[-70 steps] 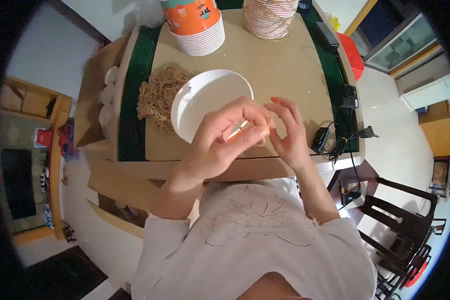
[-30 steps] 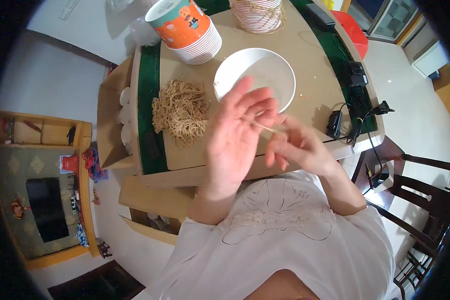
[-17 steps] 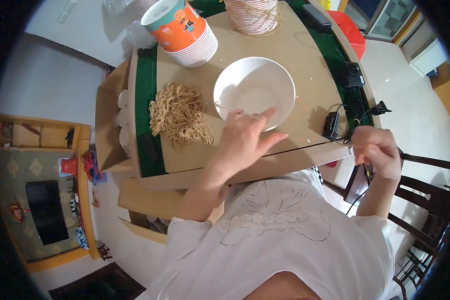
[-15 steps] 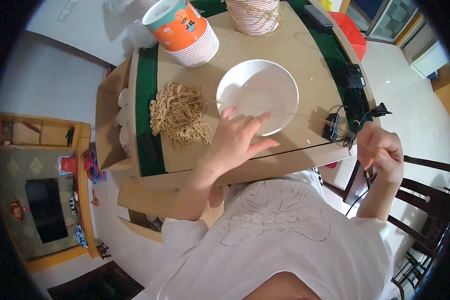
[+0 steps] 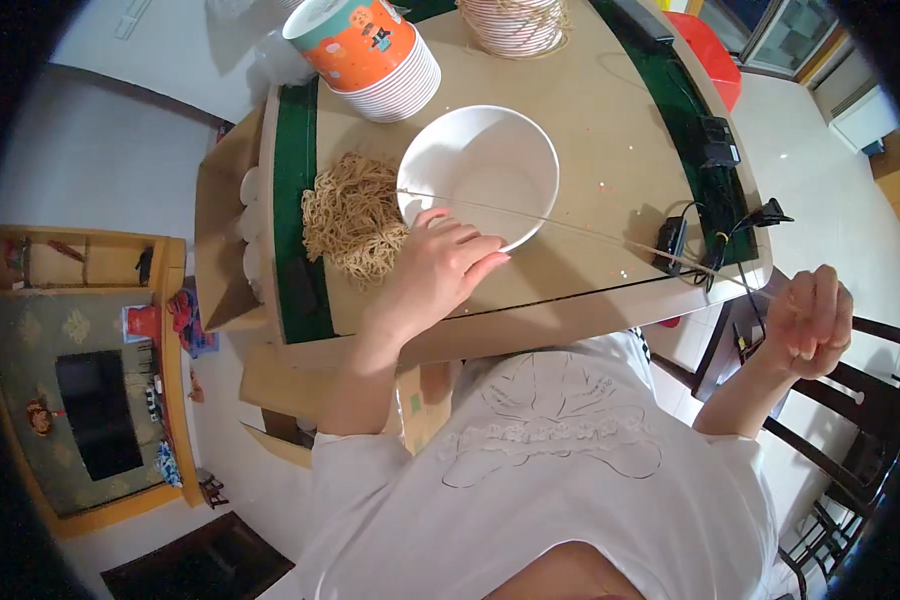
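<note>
A taut strand, thin and pale, is stretched across the middle of the frame, from the left rim of a white bowl toward the right edge. Its right end is pinched in the right hand, which is curled shut on it and raised off the bench at the right of the frame, beside a dark chair. The left hand is laid at the near rim of the white bowl, just left of centre, with the fingers held together and extended to the right; the fingertips are seen touching or just over the rim, and whether the strand is gripped by this hand cannot be told.

The white bowl is set upright on the tan bench, above centre, and appears empty. A heap of dry yellowish noodles is seen just beside the bowl, to its left, lying on the bench top. In the upper left of the bench a stack of paper bowls is placed, the top one printed in orange and teal. A second stack of striped bowls is cut off by the top edge of the frame. Dark adapters and cables are gathered at the right edge of the bench. A cardboard box is stood against the left side of the bench.
</note>
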The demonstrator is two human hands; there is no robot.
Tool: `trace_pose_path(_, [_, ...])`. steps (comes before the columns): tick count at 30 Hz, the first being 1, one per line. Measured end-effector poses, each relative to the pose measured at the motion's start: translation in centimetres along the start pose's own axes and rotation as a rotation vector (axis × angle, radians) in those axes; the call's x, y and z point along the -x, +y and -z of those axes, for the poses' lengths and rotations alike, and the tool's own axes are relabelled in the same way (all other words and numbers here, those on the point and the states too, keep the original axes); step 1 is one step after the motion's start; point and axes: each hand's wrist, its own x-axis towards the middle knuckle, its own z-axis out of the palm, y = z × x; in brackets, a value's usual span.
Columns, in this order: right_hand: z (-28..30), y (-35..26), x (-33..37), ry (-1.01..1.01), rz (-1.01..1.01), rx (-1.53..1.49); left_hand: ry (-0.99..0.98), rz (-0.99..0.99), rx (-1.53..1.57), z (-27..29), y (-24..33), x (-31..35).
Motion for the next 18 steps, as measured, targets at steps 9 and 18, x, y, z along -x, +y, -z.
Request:
trace_pose_path(9, [-2.6,4.1,0.7,0.225,-0.155,0.575,0.347,0.151,0.327,2.1,2.0,-0.8])
trace_pose_path(18, [1.4,14.6,-0.2,0.380,-0.701,0.500,0.262,0.289,0.263,-4.1,4.0,-5.3])
